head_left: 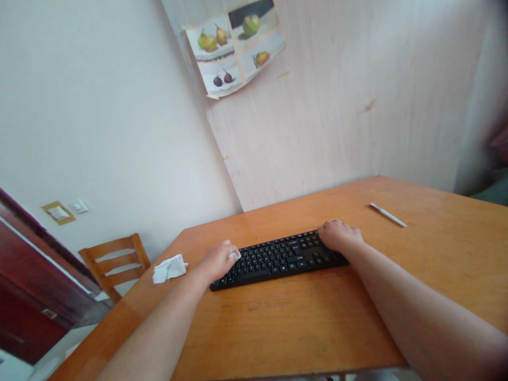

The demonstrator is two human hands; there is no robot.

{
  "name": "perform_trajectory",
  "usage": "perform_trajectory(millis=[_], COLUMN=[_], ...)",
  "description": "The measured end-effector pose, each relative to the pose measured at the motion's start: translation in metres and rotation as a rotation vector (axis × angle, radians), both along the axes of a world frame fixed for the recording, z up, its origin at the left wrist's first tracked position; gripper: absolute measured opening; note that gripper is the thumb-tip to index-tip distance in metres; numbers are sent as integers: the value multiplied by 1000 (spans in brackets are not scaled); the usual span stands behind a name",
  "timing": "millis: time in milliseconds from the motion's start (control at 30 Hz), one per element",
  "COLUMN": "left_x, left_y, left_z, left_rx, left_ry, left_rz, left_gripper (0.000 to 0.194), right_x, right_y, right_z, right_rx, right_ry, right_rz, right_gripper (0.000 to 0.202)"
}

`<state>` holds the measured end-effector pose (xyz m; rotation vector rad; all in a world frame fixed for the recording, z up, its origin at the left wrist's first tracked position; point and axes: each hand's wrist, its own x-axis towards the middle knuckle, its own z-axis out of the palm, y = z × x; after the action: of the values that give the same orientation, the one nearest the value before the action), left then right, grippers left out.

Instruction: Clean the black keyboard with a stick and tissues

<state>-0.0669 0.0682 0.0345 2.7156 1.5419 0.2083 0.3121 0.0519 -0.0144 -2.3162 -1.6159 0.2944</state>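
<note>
A black keyboard (273, 259) lies on the wooden table, slightly slanted. At its left end is my left hand (220, 259), closed around a small white wad (235, 254) that shows between the fingers and looks like tissue. My right hand (339, 234) rests over the keyboard's right end, its fingers wrapped over the far right corner. To the left of the keyboard lies a crumpled white tissue (170, 269), apart from my left hand.
The table (297, 328) spans the view. A white pen-like stick (388, 215) lies at its back right. Beyond the left edge stands a wooden chair (117, 262). A sheet with fruit pictures (236, 47) hangs on the board behind.
</note>
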Motion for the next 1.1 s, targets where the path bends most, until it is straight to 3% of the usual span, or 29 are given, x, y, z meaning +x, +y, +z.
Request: perform_trajectory(millis=[533, 667, 833, 1100], left_x=[-50, -49, -5, 132], left_y=[-9, -11, -10, -10], left_z=[6, 11, 12, 11], left_rx=[13, 41, 79, 92], left_ry=[42, 53, -5, -125], left_rz=[155, 197, 92, -186], left_gripper=[16, 16, 20, 22], right_x=[2, 1, 0, -2], right_y=[1, 0, -1, -1], right_z=[0, 1, 2, 4], right_rx=[-11, -11, -8, -10], right_ry=[-6, -8, -13, -23], right_rz=[7, -3, 1, 0], right_gripper=[54, 54, 53, 53])
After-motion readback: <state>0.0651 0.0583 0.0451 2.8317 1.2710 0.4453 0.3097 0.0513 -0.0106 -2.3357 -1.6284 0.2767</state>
